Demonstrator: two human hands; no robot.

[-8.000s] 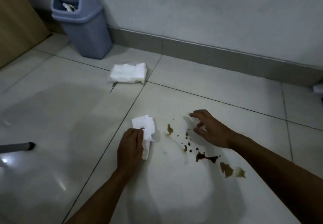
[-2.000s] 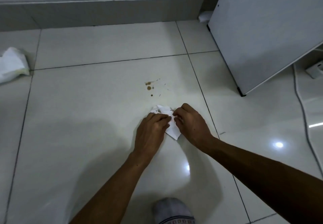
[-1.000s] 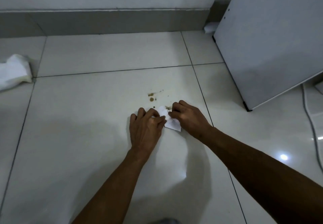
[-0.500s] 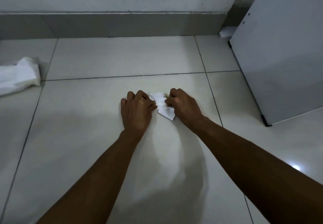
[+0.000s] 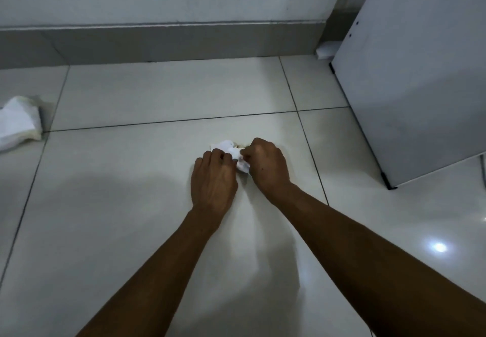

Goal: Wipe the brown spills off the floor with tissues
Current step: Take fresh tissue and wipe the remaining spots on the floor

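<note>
The crumpled white tissue (image 5: 231, 153) sits bunched on the white floor tile (image 5: 105, 205), pinched between my two hands with only its top and one lower corner showing. At its upper right edge a small smear of brown spill (image 5: 240, 146) peeks out, touching the tissue. The tissue pack (image 5: 18, 123), white and slightly rumpled, lies flat on the floor well to the left of the tissue, just beyond the dark grout line that runs behind the tissue.
</note>
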